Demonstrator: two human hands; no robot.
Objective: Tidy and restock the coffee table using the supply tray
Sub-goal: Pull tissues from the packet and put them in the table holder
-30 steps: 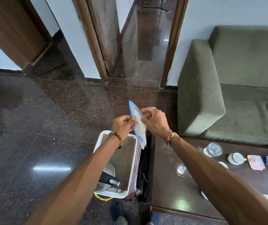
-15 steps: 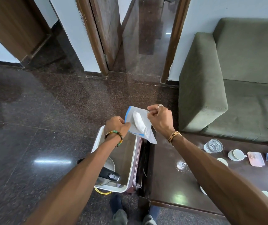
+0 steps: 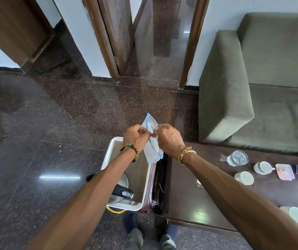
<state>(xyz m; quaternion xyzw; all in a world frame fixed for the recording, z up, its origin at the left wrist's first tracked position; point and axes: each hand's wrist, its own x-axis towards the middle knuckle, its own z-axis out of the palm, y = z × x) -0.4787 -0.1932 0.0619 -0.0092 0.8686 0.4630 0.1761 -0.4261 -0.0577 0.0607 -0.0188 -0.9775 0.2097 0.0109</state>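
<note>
Zip bag (image 3: 151,139) between hands — left hand (image 3: 135,137), right hand (image 3: 170,139) both pinching it, above tray (image 3: 145,184).

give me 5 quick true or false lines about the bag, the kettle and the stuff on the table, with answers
1. The left hand and the right hand both pinch the zip bag. True.
2. The kettle stands on the coffee table. False: it sits in the white tray beside the table.
3. The zip bag lies flat on the coffee table. False: it is held in the air over the tray's far end.
4. The glass on the coffee table stands upright. True.
5. A green sofa stands next to the coffee table. True.
</note>
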